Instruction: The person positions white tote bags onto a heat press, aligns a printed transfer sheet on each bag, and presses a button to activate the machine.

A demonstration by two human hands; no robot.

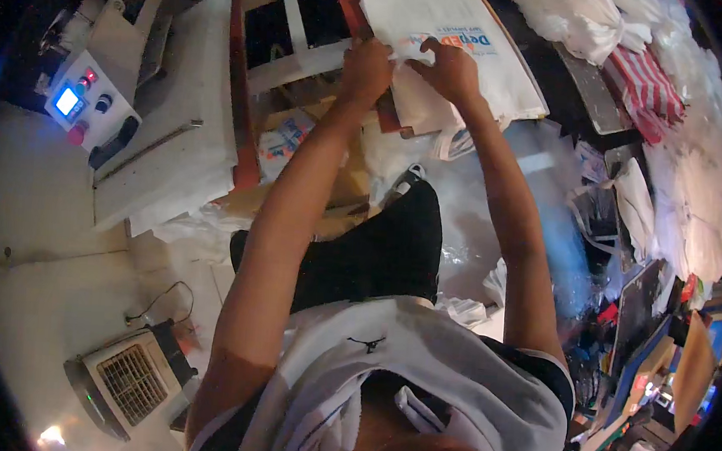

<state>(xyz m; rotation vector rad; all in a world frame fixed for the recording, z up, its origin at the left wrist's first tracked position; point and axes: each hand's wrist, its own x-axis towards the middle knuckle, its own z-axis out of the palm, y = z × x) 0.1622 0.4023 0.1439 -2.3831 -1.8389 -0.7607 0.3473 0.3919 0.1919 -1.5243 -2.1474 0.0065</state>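
Observation:
A flat white bag (502, 77) with blue and orange print lies on top of a stack on a reddish-brown board, at the top of the view. At the bag's left edge is my left hand (368, 73), its fingers curled in and closed on that edge. Over the printed face rests my right hand (451, 71), thumb and forefinger apart, fingertips touching or just above the bag. Pale handle loops (453, 144) hang from the stack's near edge. Whether the left fingers pinch one layer or more is hidden.
Left of the stack stands a white frame (295, 23) with open gaps, beside a long pale machine table (181, 123). A control box (87, 103) with a lit screen sits further left. A heater-like unit (132, 381) is low left. White plastic bundles (686, 187) pile up at right.

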